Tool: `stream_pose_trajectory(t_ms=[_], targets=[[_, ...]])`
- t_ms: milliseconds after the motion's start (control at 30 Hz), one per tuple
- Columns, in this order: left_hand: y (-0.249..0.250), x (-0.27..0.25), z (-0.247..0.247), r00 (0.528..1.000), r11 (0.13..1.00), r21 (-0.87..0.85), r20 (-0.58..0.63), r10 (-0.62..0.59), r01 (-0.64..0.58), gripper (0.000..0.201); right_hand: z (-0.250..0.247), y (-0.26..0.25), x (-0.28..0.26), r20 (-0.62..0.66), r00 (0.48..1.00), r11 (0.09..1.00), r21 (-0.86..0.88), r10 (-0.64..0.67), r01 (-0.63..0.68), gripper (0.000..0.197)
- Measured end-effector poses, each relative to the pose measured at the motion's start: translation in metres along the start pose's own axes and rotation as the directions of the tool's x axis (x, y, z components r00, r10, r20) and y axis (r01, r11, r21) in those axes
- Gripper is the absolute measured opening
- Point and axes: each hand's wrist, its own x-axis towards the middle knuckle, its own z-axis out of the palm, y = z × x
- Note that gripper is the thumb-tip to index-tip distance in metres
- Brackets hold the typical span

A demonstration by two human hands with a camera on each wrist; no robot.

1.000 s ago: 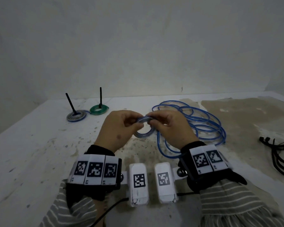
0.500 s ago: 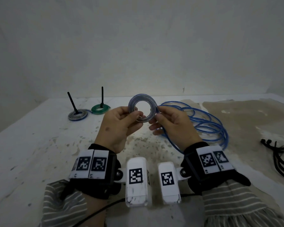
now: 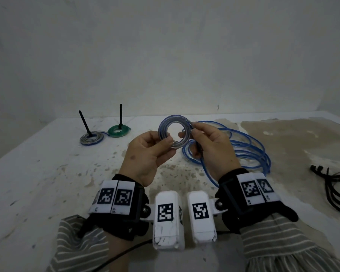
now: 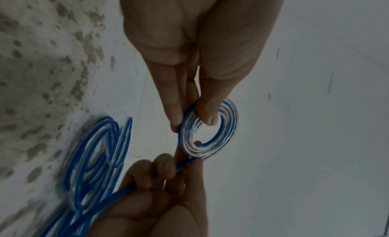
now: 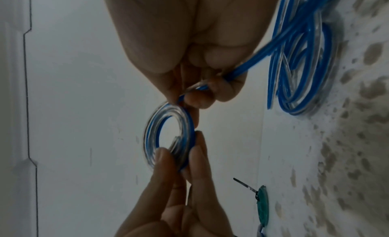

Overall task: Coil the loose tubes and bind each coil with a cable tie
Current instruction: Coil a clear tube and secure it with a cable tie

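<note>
A small flat coil of clear tube with a blue stripe (image 3: pixel 165 127) stands upright in the air between both hands. My left hand (image 3: pixel 155 144) pinches its lower left rim (image 4: pixel 189 124) between thumb and fingers. My right hand (image 3: pixel 202 138) pinches the coil's right edge, and the tube runs out through its curled fingers (image 5: pixel 210 90). The rest of that blue tube (image 3: pixel 249 150) lies in loose loops on the table behind and right of my right hand. Black cable ties (image 3: pixel 336 187) lie in a pile at the far right edge.
Two bound coils lie at the back left: a grey-blue one (image 3: pixel 91 138) and a green one (image 3: pixel 119 130), each with a black tie tail sticking up. The white, stained table (image 3: pixel 37 183) meets a plain wall at the back.
The coil has been lifted from low between the hands and turned to face me, and it has grown a little. Both hands rose with it.
</note>
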Motion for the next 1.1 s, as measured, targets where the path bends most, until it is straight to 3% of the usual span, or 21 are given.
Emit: stream_pose_trajectory(t_ms=[133,233,367,467,667,733,833,900,1000,1100], targets=[[0.000,0.000,-0.001,0.999,0.999,0.028,0.028,0.027,-0.028,0.014,-0.012,-0.003,0.005,-0.072,0.993,0.994,-0.064,-0.089,0.085,0.026],[-0.004,-0.001,0.005,0.999,0.999,0.032,0.048,0.018,-0.020,0.013,-0.020,-0.002,0.007,-0.106,0.991,0.997,-0.019,-0.078,0.076,0.024],[-0.005,0.001,0.008,1.000,0.996,-0.091,0.012,-0.002,0.004,0.011,-0.008,0.003,0.006,-0.013,1.000,0.994,0.108,0.019,-0.018,0.022],[-0.009,-0.001,0.009,0.997,0.986,-0.149,0.033,-0.072,0.076,0.007,0.002,0.005,0.004,0.038,0.999,0.998,0.068,0.013,-0.016,0.015],[-0.011,-0.004,0.009,0.980,0.966,0.203,0.081,-0.181,0.162,0.006,-0.007,0.002,0.004,0.042,0.998,0.990,-0.133,-0.047,0.052,0.020],[-0.006,-0.005,0.005,0.986,0.935,0.337,0.081,-0.147,0.111,0.008,-0.010,0.002,0.003,0.080,0.996,0.986,-0.158,-0.036,0.048,0.022],[0.006,-0.004,-0.005,0.995,0.856,0.512,0.093,0.028,-0.072,0.023,-0.012,0.002,0.003,0.130,0.991,0.973,-0.223,-0.031,0.060,0.025],[0.011,-0.005,-0.010,0.989,0.806,0.575,0.122,0.087,-0.142,0.027,-0.011,0.003,0.002,0.161,0.985,0.961,-0.257,-0.059,0.099,0.023],[0.012,-0.008,-0.010,0.987,0.763,0.631,0.144,0.064,-0.142,0.014,-0.008,0.004,0.000,0.162,0.981,0.956,-0.254,-0.106,0.146,0.018],[0.011,-0.008,-0.008,0.993,0.843,0.529,0.111,0.050,-0.102,0.009,-0.004,0.003,0.001,0.115,0.990,0.990,-0.098,-0.087,0.099,0.015]])
